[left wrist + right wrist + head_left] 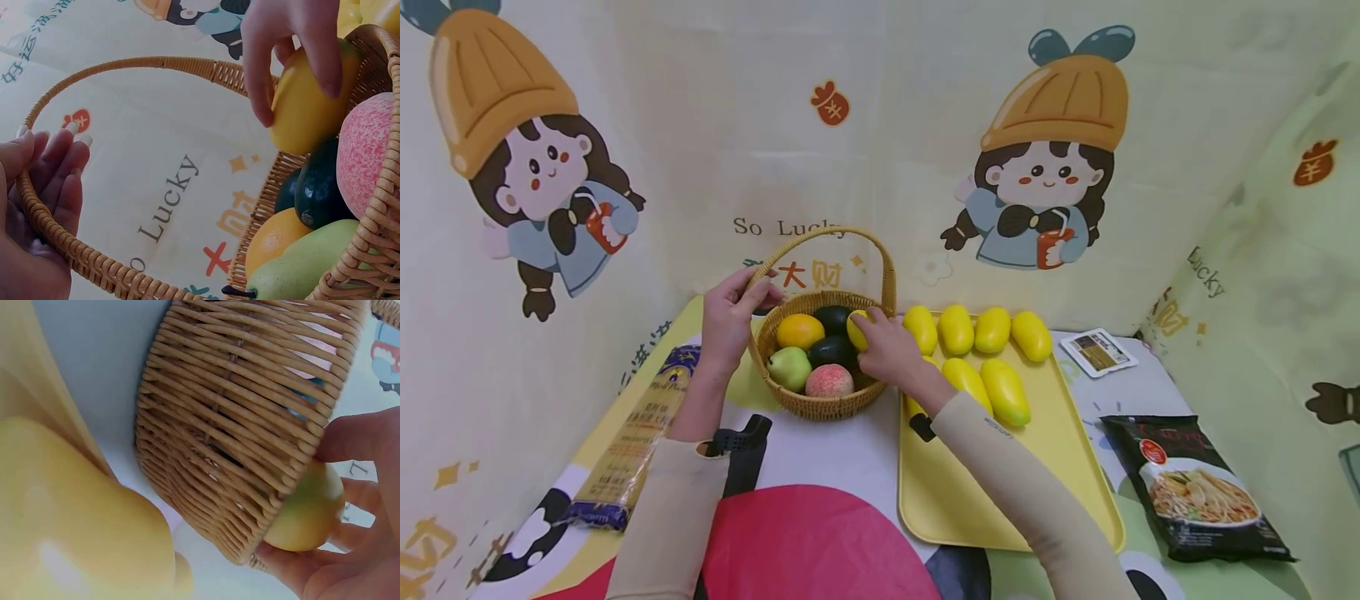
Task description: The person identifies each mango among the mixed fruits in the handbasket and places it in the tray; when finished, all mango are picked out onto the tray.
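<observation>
A wicker basket (831, 407) with a tall handle stands at the back middle of the table. My left hand (728, 317) holds the left side of its handle (69, 253), fingers and thumb around the cane. With my right hand (891, 354) I grip a yellow mango (306, 106) at the basket's right inner rim; the right wrist view shows this mango (315, 509) partly behind the wicker. Inside the basket lie an orange (800, 331), a green pear (790, 368), a pink peach (830, 382) and two dark avocado-like fruits (832, 351).
Right of the basket, a yellow tray (1000, 492) carries several yellow mangoes (1006, 392), partly hidden by my right forearm. A noodle packet (1202, 492) and a small white pack (1099, 352) lie beyond it. A spaghetti bag (632, 450) lies left, beside my left forearm.
</observation>
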The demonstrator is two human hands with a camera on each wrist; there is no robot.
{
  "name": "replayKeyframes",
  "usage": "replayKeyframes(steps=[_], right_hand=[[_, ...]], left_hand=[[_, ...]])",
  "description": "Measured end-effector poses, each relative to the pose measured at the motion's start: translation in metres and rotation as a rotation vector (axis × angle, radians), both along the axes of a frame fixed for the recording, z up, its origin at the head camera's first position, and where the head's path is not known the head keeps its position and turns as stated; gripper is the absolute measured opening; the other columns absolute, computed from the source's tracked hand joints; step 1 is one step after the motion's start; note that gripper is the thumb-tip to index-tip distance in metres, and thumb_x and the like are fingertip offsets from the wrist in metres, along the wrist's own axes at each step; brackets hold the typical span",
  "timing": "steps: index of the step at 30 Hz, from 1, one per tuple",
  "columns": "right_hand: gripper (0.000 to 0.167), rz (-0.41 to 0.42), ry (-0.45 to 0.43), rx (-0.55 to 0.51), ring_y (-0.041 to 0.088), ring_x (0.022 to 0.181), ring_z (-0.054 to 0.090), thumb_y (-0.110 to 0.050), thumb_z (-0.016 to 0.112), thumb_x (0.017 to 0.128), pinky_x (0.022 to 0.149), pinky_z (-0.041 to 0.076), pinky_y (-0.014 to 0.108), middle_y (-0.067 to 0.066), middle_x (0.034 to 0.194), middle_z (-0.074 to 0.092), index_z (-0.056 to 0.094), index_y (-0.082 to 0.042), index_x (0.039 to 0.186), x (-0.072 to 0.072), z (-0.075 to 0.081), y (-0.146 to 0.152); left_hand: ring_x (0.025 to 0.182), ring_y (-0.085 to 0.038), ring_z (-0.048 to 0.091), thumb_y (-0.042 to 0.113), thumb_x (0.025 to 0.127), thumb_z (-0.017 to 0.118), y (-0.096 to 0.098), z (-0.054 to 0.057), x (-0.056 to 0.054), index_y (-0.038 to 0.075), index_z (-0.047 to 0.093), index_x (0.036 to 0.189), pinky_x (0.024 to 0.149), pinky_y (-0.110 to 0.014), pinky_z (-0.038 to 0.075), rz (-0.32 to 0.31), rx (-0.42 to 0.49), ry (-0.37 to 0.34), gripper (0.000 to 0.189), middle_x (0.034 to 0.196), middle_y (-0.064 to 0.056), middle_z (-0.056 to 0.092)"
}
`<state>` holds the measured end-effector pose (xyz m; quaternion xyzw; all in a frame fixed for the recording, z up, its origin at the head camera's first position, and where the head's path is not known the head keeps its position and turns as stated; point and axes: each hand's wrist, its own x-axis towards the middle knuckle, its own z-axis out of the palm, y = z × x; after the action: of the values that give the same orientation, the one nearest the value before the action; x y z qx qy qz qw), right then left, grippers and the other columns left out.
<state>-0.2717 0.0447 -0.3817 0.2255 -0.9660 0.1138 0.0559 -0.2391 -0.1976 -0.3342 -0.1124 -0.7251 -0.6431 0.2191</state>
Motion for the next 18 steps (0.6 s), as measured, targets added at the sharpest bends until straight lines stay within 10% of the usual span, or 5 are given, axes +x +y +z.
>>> replayKeyframes(steps=[18], right_hand=[[0.066, -0.001, -0.017, -0.169, 0.032, 0.125, 0.056, -0.019, 0.064, 0.085, 0.101, 0.052, 0.047, 0.011, 0.156, 0.038, 0.045, -0.022, 0.149, 0.018, 0.019, 0.043]], left_hand=[[0.082, -0.008, 0.071, 0.033, 0.101, 0.057, 0.001, -0.001, 0.001, 0.005, 0.068, 0.116, 0.082, -0.022, 0.058, 0.003, 0.008, 0.005, 0.033, 0.083, 0.009, 0.071]])
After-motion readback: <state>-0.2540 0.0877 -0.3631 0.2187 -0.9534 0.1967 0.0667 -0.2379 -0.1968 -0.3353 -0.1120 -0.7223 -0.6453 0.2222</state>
